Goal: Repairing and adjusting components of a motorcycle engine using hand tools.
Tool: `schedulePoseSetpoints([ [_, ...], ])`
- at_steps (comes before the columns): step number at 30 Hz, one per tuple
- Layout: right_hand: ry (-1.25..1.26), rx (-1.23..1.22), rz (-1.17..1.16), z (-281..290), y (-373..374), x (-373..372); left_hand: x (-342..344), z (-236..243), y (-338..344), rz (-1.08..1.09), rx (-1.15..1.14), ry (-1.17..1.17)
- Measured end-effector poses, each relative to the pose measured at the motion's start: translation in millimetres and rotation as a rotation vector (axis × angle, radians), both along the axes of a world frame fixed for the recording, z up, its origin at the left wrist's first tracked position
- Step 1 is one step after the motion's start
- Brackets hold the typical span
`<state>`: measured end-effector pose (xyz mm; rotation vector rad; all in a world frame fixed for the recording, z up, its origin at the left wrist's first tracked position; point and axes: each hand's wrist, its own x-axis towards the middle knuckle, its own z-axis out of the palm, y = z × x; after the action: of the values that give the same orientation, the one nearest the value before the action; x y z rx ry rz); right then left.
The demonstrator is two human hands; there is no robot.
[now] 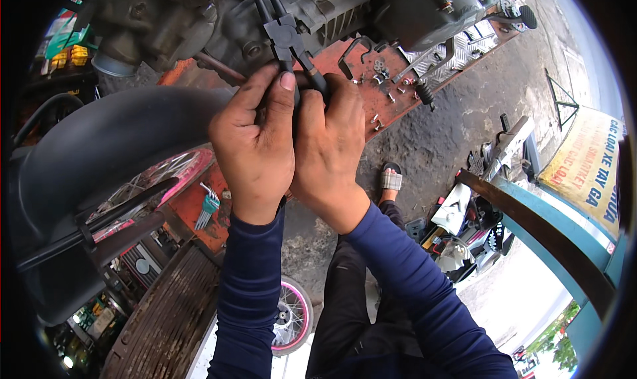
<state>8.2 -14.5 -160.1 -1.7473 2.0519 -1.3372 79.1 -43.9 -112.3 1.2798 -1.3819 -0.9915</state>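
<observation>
Both my left hand (255,140) and right hand (326,147) squeeze the pliers (286,44), whose tips point toward twelve o'clock into the engine (312,11). If the tips slip, whatever they catch may spring away among the loose bolts (381,94).

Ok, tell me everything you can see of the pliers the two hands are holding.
The pliers are dark metal, black all over, with a flat pivot plate where the two halves cross. Two thin, long jaws run up from the pivot toward the grey engine casing, and their tips pass out of view at the picture's top edge. Two handles slant down from the pivot. The left hand closes on one handle, thumb laid along it, and the right hand closes on the other.
</observation>
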Motion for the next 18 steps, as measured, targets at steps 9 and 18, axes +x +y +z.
schedulePoseSetpoints([
  [9, -0.011, 0.108, 0.045, 17, 14, -5, 1, -5, 3, -0.005, -0.011, -0.062],
  [18, -0.042, 0.151, 0.063, 25, 16, -5, 1, 2, 2, -0.001, -0.056, -0.05],
])
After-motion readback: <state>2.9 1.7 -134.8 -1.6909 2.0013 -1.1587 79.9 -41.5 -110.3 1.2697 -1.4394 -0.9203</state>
